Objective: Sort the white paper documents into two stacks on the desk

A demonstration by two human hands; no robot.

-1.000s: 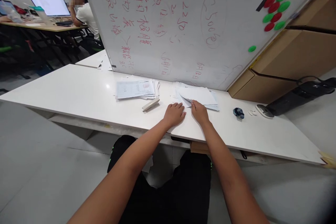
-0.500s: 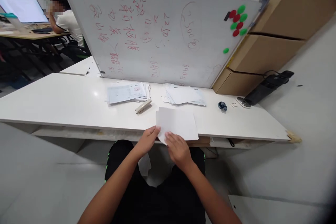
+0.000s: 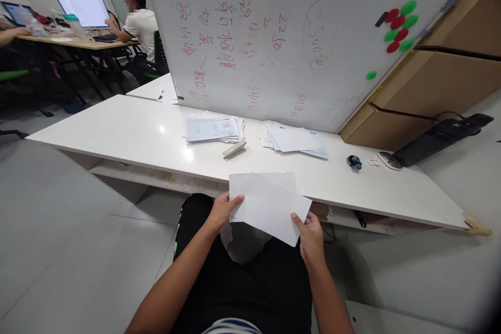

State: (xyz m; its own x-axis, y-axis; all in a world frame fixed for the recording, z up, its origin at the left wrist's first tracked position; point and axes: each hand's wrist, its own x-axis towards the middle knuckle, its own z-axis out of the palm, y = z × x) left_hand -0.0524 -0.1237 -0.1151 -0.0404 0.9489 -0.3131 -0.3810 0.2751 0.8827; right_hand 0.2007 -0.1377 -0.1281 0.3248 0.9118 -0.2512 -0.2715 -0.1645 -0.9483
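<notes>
White paper sheets (image 3: 266, 201) are held over the desk's front edge and my lap, slightly fanned so that one lies askew on another. My left hand (image 3: 225, 211) pinches their left side, thumb on top. At the lower right corner, my right hand (image 3: 311, 232) grips the paper between thumb and fingers. Beyond them on the desk lie a stack of printed slips (image 3: 213, 129) on the left and a second paper stack (image 3: 293, 140) on the right, its top sheet blank. A beige stapler (image 3: 235, 150) rests just in front of the left stack.
A whiteboard (image 3: 274, 36) with red writing stands along the back of the white desk (image 3: 117, 125). Cardboard boxes (image 3: 442, 83), a black bottle (image 3: 438, 138), a computer mouse (image 3: 390, 160) and a small dark blue object (image 3: 354, 162) are at the right. A person (image 3: 139, 26) sits far left.
From the right stack, my hands have brought sheets back toward my lap. My right hand has shifted from the middle of the sheets to their right corner, and the sheets now fan apart.
</notes>
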